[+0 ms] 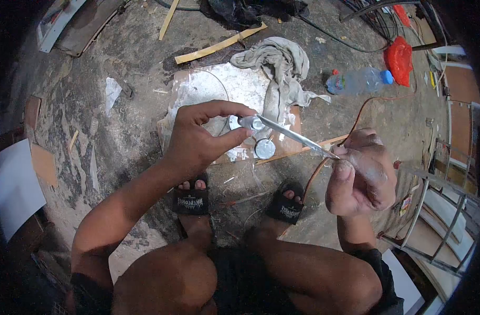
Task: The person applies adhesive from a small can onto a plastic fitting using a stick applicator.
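My left hand (195, 134) is closed in a pinch, with a small silvery cylindrical piece (252, 124) between thumb and index finger. From beside that index fingertip, a thin silvery strip (295, 137) stretches taut and slanting down to my right hand (363, 176). The right thumb and fingers pinch the strip's far end. Whether the strip is joined to the cylindrical piece, I cannot tell. Below the left fingertips, a small round tin (264, 149) with a thin stick on it stands at the front of a white-smeared board (195, 92).
A crumpled grey cloth (282, 58) lies over the board's back right. Beyond it are a plastic bottle (358, 81) and a red bag (399, 60). Wooden strips (221, 44) and a cable (361, 111) cross the floor. A metal rack (444, 215) stands at right.
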Motion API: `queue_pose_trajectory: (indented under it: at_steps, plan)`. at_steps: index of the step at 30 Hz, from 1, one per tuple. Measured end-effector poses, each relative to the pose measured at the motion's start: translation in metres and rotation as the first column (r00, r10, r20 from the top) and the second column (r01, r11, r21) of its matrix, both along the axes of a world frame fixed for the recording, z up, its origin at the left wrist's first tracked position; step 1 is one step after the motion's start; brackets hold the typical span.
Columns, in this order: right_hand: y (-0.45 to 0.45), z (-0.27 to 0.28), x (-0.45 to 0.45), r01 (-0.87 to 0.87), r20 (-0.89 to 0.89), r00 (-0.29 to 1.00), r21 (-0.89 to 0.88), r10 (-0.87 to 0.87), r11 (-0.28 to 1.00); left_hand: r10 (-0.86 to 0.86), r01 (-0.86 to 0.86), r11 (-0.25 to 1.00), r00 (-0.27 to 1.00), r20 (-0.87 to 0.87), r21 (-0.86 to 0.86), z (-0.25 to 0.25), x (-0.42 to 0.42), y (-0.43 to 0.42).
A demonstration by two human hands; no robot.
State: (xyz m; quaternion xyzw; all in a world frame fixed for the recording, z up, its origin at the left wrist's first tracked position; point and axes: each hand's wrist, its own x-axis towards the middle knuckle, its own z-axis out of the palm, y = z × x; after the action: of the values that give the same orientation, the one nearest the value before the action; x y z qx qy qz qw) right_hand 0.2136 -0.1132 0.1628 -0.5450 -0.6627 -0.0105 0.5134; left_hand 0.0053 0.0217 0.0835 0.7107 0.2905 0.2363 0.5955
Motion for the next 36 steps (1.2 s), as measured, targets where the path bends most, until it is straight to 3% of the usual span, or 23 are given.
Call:
queue_pose_trajectory:
  at_steps: [19, 28, 36]
  plan:
    - [-0.001, -0.004, 0.0, -0.017, 0.006, 1.0, -0.065, 0.017, 0.998, -0.008, 0.01, 0.999, 0.999, 0.042, -0.044, 0.007, 0.001, 0.0]
    - [0.005, -0.022, 0.002, -0.007, -0.024, 1.0, 0.023, 0.008, 1.0, 0.023, -0.021, 0.999, 0.999, 0.032, -0.036, 0.004, 0.001, -0.001]
    - [0.002, -0.037, -0.004, 0.147, -0.066, 0.986, -0.048, -0.15, 0.988, 0.035, -0.035, 0.999, 0.999, 0.011, -0.023, 0.005, -0.002, 0.0]
